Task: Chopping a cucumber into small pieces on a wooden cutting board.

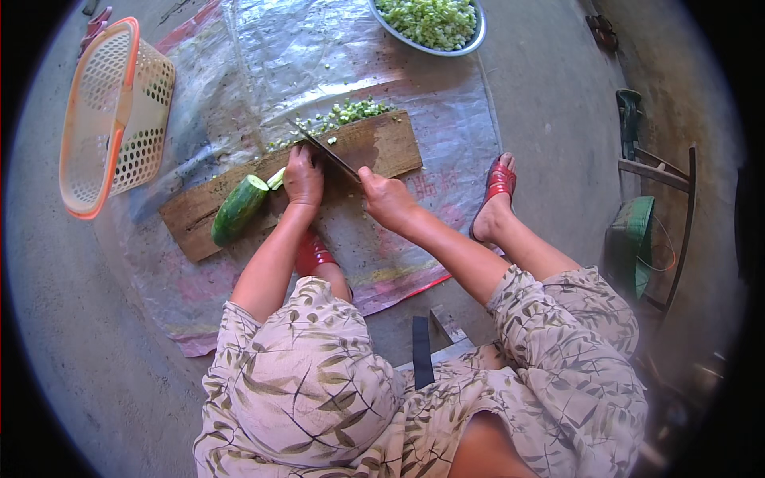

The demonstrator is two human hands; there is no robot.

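Note:
A kitchen knife [330,152] is in my right hand [387,198], its blade slanting up and left over a wooden board [388,143]. My left hand [303,180] presses down on the board just left of the blade, fingers curled around a pale green cucumber strip [277,178]. One end of that strip shows beside the hand; the rest is hidden under it. A large cut cucumber [240,210] lies on the board to the left, pale cut face upward. Diced cucumber [358,112] is heaped along the board's far edge, with a few bits on the wood.
Under the board spreads a plastic sheet [281,54]. A metal bowl [425,51] of diced pieces stands at the far side. To the left is a perforated plastic basket [146,119] with an orange rim. A green basket [630,245] stands at the right, and my feet flank the work.

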